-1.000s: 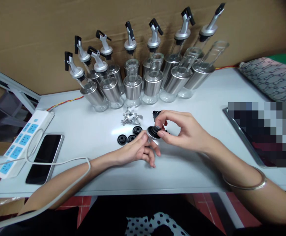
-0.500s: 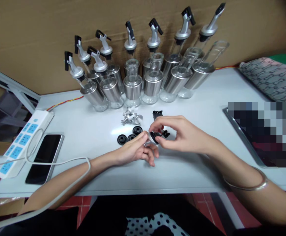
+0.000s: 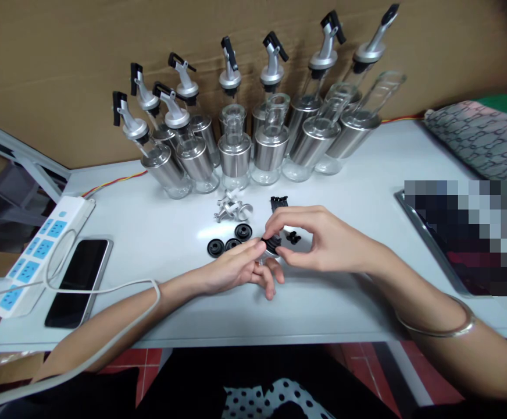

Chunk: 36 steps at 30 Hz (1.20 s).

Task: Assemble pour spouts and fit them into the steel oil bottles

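My left hand (image 3: pixel 240 265) pinches a silver bottle pourer top (image 3: pixel 272 255) between thumb and fingers, its other fingers loosely curled below. Black ribbed stopper (image 3: pixel 272 242) sits on the pourer's wide end, and my right hand (image 3: pixel 323 240) grips its edge with thumb and forefinger. The stopper faces up; most of the spout is hidden by my left hand. Just left of it lie several black round discs (image 3: pixel 243 232). Behind these is a small heap of silver pourer parts (image 3: pixel 235 208). Black lever pieces (image 3: pixel 279 202) and small black bits (image 3: pixel 293 237) lie beyond my right hand.
Glass bottles with steel sleeves (image 3: pixel 235 154) line the back; several carry silver pourers (image 3: pixel 272 70) with black levers. At left are a phone (image 3: pixel 79 282), a power strip (image 3: pixel 39 250) and a white cable (image 3: pixel 144 282) crossing my left forearm. A framed, blurred-out panel (image 3: pixel 436 250) is at right.
The pourer has tilted so that its black stopper end now faces more upward. Both hands stay in nearly the same place around it.
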### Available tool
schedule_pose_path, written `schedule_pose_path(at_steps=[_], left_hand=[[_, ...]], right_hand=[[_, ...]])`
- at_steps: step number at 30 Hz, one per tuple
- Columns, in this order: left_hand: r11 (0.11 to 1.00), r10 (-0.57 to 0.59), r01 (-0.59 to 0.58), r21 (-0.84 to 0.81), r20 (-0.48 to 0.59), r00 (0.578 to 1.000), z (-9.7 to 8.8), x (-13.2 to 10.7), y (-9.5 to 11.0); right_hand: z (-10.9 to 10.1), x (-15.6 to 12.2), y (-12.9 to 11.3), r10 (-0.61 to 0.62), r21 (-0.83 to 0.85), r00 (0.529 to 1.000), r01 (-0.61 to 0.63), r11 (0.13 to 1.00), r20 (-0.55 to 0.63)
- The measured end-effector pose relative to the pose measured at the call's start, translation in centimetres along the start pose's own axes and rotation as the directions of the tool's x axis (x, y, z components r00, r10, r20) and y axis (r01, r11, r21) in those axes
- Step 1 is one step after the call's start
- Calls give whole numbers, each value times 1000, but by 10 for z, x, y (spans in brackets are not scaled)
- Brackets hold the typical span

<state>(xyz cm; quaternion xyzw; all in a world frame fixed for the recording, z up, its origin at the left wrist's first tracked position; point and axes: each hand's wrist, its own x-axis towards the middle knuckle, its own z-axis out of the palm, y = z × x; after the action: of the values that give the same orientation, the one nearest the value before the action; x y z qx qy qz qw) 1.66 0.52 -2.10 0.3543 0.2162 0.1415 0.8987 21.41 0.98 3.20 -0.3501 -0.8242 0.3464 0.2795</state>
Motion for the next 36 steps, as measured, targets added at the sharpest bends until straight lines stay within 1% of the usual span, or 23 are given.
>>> schedule_pose_path(at_steps=[4, 6, 11, 15, 22, 28, 32, 36], left_hand=[[999, 24, -25, 23, 40, 999, 1, 0, 2], [1000, 24, -25, 19, 38, 999, 0, 0, 1], [999, 20, -20, 25, 12, 1000, 0, 0, -1], [997, 45, -48, 64, 46, 998, 1, -2, 0], [994, 50, -56, 93, 65, 997, 2, -2, 2], [988, 19, -33, 149, 94, 995, 4, -4, 4], [984, 10, -23, 175, 76, 997, 6, -6, 6], [983, -22, 11, 185, 57, 998, 7, -6, 7]], right_hand=[[1, 1, 1, 1, 14, 1000, -1, 1000, 3], [1, 1, 0, 19, 16, 1000, -19, 1000, 14], [-3, 2, -3, 94, 64, 986, -103, 993, 138], [-3, 2, -4, 72, 90, 978, -91, 992, 197], [0, 2, -4, 73, 102, 979, -94, 990, 189], [2, 1, -4, 23, 103, 985, -41, 994, 170], [5, 3, -6, 17, 90, 986, -32, 995, 164], [7, 3, -9, 35, 64, 983, -47, 997, 182]])
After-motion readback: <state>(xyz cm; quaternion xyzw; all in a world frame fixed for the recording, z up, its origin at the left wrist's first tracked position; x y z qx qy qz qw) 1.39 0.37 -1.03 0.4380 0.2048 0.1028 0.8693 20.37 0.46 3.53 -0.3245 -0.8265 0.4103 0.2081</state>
